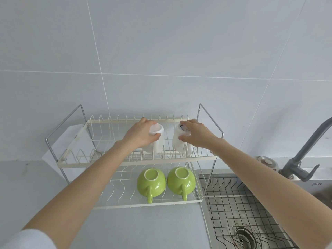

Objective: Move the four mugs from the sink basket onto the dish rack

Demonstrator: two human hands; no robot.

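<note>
Two hands point(142, 134) point(195, 133) grip smooth white mugs point(157, 141) point(180, 142) on the wire dish rack point(75, 165).

Two lime-green mugs point(151, 182) on my cream dish rack's point(125, 163) lower tier, two white mugs point(156, 141) above, black-wire sink basket point(239, 203) beside it, grey worktop point(143, 229).

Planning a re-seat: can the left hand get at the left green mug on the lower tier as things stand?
Probably not yet: the left hand is closed around a white mug on the upper tier. The left green mug itself sits uncovered at the open front.
</note>
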